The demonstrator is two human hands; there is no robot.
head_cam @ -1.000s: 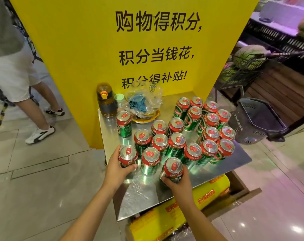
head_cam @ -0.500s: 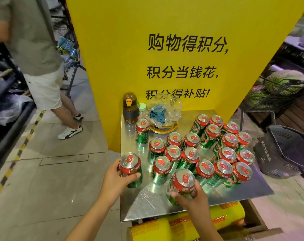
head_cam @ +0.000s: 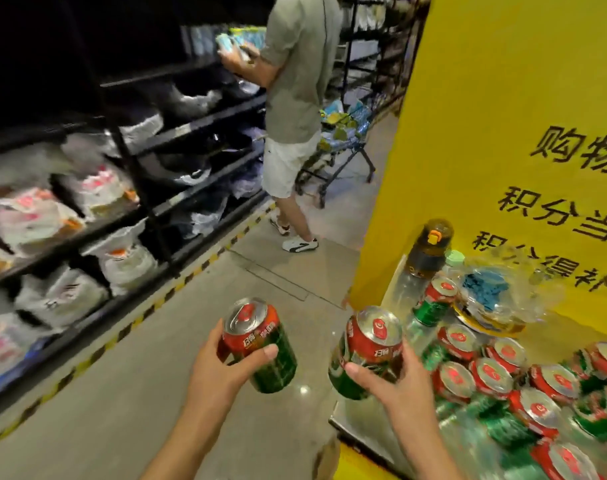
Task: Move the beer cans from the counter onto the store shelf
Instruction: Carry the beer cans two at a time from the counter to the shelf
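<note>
While two beer cans are being held clear of the steel counter, the rest of the beer cans are being left standing in a tight cluster on its top. One can is being gripped by the left hand, fingers and thumb curled around its red and green side, out over the floor to the left of the counter. A second can is being gripped in the same way by the right hand, just at the counter's left edge and tilted slightly. Both held cans are being kept apart from each other, silver tops facing up. At the counter's far end, a brown bottle and a clear plastic bag are being kept against the yellow sign board. Across the aisle to the counter's left, a dark store shelf is being seen stocked with pale bagged goods, blurred. Beyond the counter, another person is standing at that shelf beside a shopping cart.
</note>
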